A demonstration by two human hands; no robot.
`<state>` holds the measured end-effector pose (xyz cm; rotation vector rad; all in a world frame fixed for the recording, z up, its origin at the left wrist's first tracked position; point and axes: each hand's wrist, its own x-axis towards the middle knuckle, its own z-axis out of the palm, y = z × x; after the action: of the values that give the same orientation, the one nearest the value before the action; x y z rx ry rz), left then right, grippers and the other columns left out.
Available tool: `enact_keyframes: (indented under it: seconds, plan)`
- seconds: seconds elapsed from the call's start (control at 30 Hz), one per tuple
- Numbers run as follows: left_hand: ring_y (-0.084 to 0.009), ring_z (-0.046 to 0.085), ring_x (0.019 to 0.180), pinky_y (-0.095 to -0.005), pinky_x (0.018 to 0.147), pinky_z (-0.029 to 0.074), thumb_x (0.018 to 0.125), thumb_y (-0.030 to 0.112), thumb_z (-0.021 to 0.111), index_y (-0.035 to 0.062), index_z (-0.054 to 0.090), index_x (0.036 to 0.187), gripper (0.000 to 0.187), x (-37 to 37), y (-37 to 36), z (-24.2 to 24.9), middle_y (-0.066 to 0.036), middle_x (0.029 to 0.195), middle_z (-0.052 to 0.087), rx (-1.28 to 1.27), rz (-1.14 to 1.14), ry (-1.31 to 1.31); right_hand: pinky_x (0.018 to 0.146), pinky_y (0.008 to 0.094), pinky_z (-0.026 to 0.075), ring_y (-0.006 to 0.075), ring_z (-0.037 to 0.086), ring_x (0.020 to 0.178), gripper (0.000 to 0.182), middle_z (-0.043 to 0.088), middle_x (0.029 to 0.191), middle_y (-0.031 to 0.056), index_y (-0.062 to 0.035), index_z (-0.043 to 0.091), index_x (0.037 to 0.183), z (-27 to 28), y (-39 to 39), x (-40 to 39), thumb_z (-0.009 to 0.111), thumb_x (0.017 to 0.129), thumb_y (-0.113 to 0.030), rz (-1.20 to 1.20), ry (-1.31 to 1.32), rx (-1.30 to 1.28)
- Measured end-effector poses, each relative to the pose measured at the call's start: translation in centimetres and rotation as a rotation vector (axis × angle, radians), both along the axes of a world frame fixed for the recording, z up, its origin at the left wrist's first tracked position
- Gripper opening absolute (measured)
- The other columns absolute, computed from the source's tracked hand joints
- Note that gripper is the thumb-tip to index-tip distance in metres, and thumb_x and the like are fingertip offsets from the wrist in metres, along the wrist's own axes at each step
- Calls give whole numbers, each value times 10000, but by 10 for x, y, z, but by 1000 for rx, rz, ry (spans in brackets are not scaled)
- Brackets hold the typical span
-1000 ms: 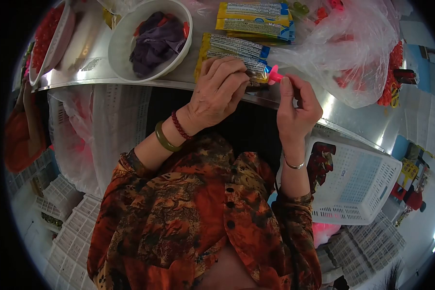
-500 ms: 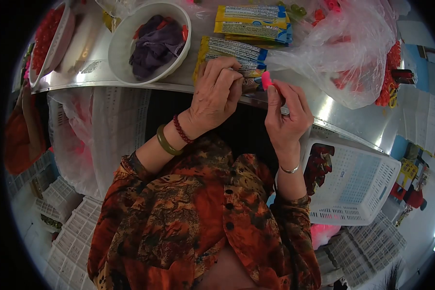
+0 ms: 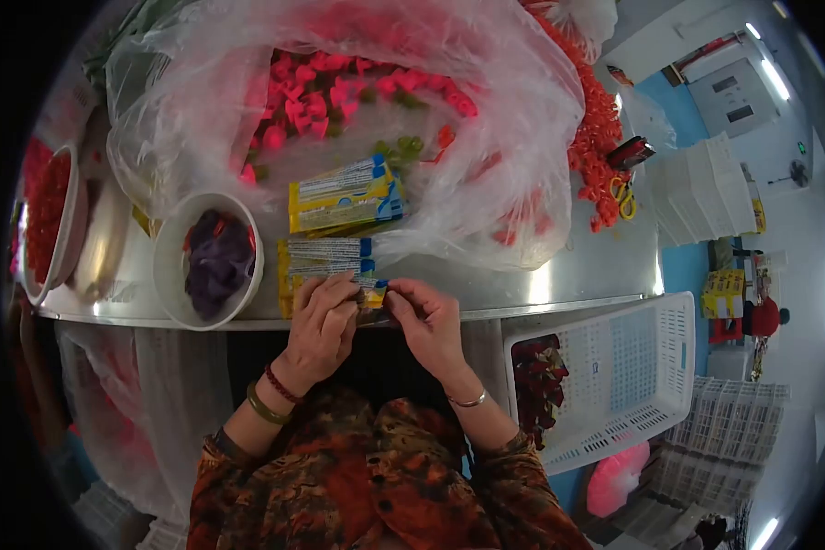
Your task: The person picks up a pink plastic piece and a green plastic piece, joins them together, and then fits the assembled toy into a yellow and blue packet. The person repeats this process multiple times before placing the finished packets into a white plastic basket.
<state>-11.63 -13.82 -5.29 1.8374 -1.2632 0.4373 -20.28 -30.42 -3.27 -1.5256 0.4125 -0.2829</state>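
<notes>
At the table's front edge, my left hand (image 3: 323, 328) has its fingers curled over a small yellow and blue packet (image 3: 373, 295). My right hand (image 3: 428, 328) pinches the right end of that same packet with thumb and forefinger. Whatever is inside the packet is hidden. Just beyond my left hand lies a row of printed yellow and blue packets (image 3: 325, 252), and behind it a second stack of packets (image 3: 339, 197).
Pink pieces (image 3: 312, 101) lie inside a large clear plastic bag (image 3: 495, 73) behind the packets. A white bowl (image 3: 167, 275) with a purple cloth (image 3: 218, 261) stands left. Yellow scissors (image 3: 624, 197) lie by orange-red pieces (image 3: 596, 137). A white crate (image 3: 614, 385) sits below right.
The view has tilted up, showing more of the table. My right hand has come closer to my left, onto the packet. The pink piece it held is no longer visible.
</notes>
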Motion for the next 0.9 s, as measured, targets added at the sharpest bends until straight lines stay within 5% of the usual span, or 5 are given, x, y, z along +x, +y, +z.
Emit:
enact_keyframes:
  seconds: [0.17, 0.27, 0.47, 0.77, 0.9]
  plan:
    - [-360, 625, 1134, -473, 932, 470, 837, -78, 645, 13, 512, 1085, 296, -1, 3, 8, -170, 1194, 605, 39, -62, -1, 551, 246, 450, 54, 548, 606, 498, 628, 695, 30, -25, 464, 1382, 5, 0, -9, 558, 908, 96, 155, 139, -253]
    - [-340, 626, 1117, -459, 948, 467, 834, -61, 636, 7, 530, 1062, 260, -3, 3, 12, -155, 1176, 607, 77, -97, -11, 550, 252, 456, 56, 545, 597, 520, 589, 660, 43, -18, 469, 1382, 1, -1, -11, 543, 884, 112, 161, 133, -153]
    - [-341, 632, 1045, -446, 920, 480, 883, -58, 608, 10, 520, 1017, 174, -13, 0, 22, -159, 1118, 610, 180, -128, -30, 612, 277, 502, 124, 597, 588, 347, 632, 709, 93, -31, 661, 1165, -8, 1, -20, 575, 860, 111, 39, -97, -634]
    - [-357, 607, 1118, -456, 929, 479, 859, -64, 633, 11, 546, 1018, 196, -15, 1, 45, -161, 1152, 588, 28, -125, 68, 823, 269, 536, 155, 669, 1053, 386, 666, 1278, 135, -20, 702, 1176, 16, 0, -22, 550, 862, 145, 99, -172, -129]
    - [-393, 595, 1150, -467, 944, 488, 838, -67, 657, 29, 563, 1016, 224, -19, 3, 55, -172, 1202, 576, 18, -187, 97, 858, 254, 529, 133, 680, 1015, 381, 722, 1166, 100, -12, 713, 1170, 19, -8, -31, 548, 865, 148, 294, -129, -92]
